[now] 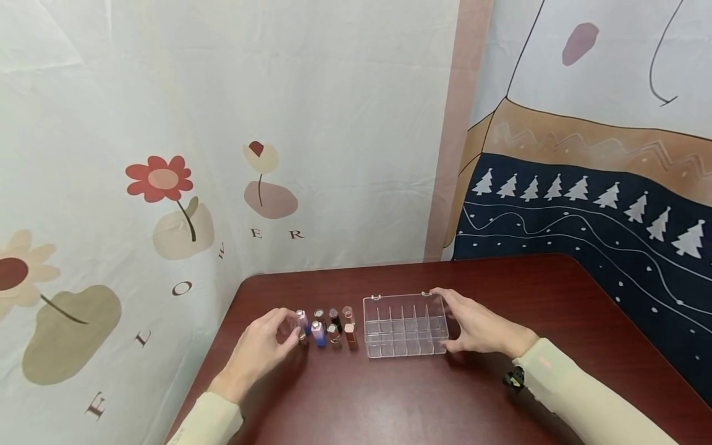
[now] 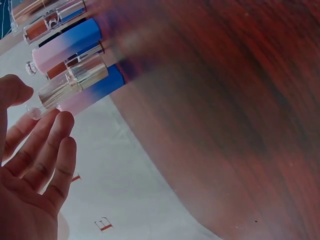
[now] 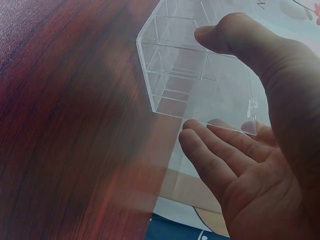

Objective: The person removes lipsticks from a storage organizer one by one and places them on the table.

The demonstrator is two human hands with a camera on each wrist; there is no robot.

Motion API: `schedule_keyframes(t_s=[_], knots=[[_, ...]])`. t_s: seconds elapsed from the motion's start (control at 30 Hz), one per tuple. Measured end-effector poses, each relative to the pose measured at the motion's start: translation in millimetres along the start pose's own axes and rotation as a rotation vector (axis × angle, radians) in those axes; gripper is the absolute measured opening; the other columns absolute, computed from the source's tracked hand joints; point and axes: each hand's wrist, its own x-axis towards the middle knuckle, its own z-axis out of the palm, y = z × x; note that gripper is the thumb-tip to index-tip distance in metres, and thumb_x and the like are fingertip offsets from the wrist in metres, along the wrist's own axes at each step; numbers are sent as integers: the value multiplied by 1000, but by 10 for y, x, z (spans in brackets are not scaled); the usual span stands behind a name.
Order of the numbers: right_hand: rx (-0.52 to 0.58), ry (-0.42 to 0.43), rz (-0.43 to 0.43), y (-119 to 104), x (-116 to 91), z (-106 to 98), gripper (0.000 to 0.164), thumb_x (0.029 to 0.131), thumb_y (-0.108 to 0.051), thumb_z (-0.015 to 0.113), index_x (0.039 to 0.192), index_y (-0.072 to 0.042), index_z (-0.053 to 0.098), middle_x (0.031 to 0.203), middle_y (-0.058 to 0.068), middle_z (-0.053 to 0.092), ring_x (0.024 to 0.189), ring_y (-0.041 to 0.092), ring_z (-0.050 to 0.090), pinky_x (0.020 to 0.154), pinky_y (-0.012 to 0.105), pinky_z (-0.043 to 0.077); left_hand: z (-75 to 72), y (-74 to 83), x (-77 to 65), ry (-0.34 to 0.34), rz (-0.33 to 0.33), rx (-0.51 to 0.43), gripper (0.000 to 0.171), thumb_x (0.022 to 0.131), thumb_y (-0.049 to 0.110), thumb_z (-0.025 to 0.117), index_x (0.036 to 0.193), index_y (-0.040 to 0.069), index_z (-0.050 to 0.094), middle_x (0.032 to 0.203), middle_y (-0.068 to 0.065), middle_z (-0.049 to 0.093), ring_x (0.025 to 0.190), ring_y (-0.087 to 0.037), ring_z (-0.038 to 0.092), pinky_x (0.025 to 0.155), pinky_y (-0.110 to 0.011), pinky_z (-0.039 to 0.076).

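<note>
Small lipstick-like tubes stand upright in two short rows on the table, among them a pink-to-blue tube (image 1: 318, 334), a dark tube (image 1: 335, 317) and a reddish-brown tube (image 1: 350, 333). My left hand (image 1: 264, 343) is at the left end of these rows, thumb and fingers spread around a gold-toned tube (image 2: 75, 80). Its clear tip lies between thumb and fingertips in the left wrist view. To the right sits a clear plastic compartment box (image 1: 406, 337). My right hand (image 1: 478, 324) holds its right end, thumb at the near corner and fingers at the far one.
The dark red-brown wooden table (image 1: 400, 395) has rounded back corners. Behind it hangs a pale curtain (image 1: 345, 123) with printed flowers and letters. A navy cloth (image 1: 556, 213) with white trees hangs along the right side.
</note>
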Motion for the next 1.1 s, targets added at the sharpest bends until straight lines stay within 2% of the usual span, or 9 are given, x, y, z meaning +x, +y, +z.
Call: schedule_keyframes(t_s=[0.17, 0.33, 0.67, 1.1], knots=[[-2, -1, 0, 17, 3, 0, 107, 84, -14, 103, 169, -1, 38, 154, 25, 62, 129, 38, 79, 107, 52, 69, 22, -12, -18, -55, -45, -2, 22, 94, 9, 93, 111, 17, 80, 94, 13, 74, 79, 3, 67, 70, -22, 60], [-7, 7, -9, 15, -3, 9, 107, 84, -14, 103, 168, 0, 39, 153, 26, 62, 127, 38, 80, 105, 52, 70, 55, -13, -25, -78, -72, 0, 25, 93, 9, 94, 112, 18, 81, 94, 14, 74, 78, 1, 69, 69, -23, 60], [-6, 14, -9, 4, -19, 21, 106, 83, -14, 102, 168, 0, 40, 153, 26, 62, 125, 39, 80, 104, 52, 70, 79, -16, -23, -81, -85, 15, 26, 92, 10, 95, 110, 19, 80, 93, 12, 74, 76, 1, 67, 67, -23, 59], [-15, 15, -14, -15, -10, 21, 106, 84, -13, 102, 168, -1, 39, 153, 26, 63, 127, 39, 80, 106, 53, 70, 48, -7, -24, -95, -103, 10, 24, 95, 16, 94, 114, 20, 81, 100, 11, 77, 79, -2, 73, 70, -24, 61]])
